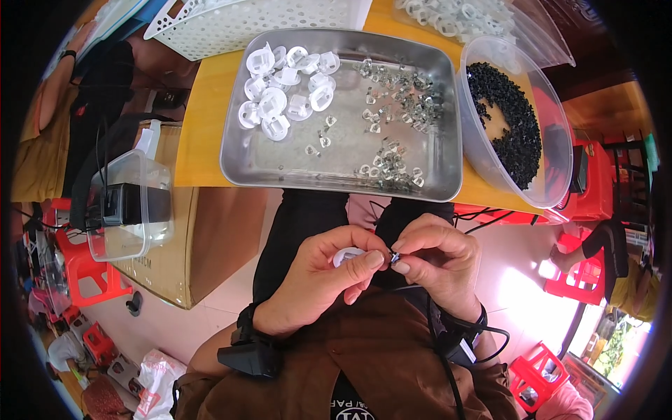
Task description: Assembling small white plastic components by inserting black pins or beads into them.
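Over my lap, just in front of the table edge, my left hand [318, 271] is closed around a white round plastic part [347, 256], thumb and fingers pressed on it. Close against it, my right hand [446, 260] pinches a tiny dark piece [395, 257] between thumb and forefinger. The fingertips nearly meet, so whether the two parts touch is hard to tell. Beyond the hands lies a metal tray [280, 155]. Several white round parts [273, 103] are heaped at its left, and small clear pieces [392, 166] are scattered over its right half.
Right of the tray, a clear plastic tub [560, 133] holds many small black parts [516, 157]. Behind are a white perforated basket [259, 28] and a bag of white pieces [458, 19]. At left stand a cardboard box [222, 241] and a clear container [133, 241].
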Demonstrator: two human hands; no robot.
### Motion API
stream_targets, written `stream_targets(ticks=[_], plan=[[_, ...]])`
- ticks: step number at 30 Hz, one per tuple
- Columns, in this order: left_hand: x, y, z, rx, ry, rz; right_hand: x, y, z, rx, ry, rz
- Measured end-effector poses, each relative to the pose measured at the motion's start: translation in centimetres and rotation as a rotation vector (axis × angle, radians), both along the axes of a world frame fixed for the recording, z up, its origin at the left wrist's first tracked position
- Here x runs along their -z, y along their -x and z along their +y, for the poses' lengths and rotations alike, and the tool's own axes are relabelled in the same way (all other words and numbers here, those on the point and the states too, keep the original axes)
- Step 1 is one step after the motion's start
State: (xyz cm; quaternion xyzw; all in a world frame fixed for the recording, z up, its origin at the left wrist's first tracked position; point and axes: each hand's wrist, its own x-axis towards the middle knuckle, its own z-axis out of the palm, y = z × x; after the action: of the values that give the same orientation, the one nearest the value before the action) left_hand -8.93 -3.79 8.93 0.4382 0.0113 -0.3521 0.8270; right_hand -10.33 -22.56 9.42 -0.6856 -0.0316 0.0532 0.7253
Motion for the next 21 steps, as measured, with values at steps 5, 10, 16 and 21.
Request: stream_targets(ticks=[5, 10, 16, 21], plan=[[-0.44, 0.01, 0.03, -0.006, -0.087, -0.031, 0.43, 0.0, 0.06, 0.005, 0.033, -0.061], [-0.31, -0.07, 0.09, 0.027, -0.195, -0.148, 0.55, -0.24, 0.01, -0.02, 0.122, -0.195], [-0.33, 0.1, -0.14, -0.092, -0.369, -0.375, 0.35, 0.0, 0.2, -0.006, 0.172, -0.265], [0.07, 0.04, 0.1, -0.158, -0.405, -0.488, -0.05, 0.58, 0.35, 0.074, 0.055, 0.036]])
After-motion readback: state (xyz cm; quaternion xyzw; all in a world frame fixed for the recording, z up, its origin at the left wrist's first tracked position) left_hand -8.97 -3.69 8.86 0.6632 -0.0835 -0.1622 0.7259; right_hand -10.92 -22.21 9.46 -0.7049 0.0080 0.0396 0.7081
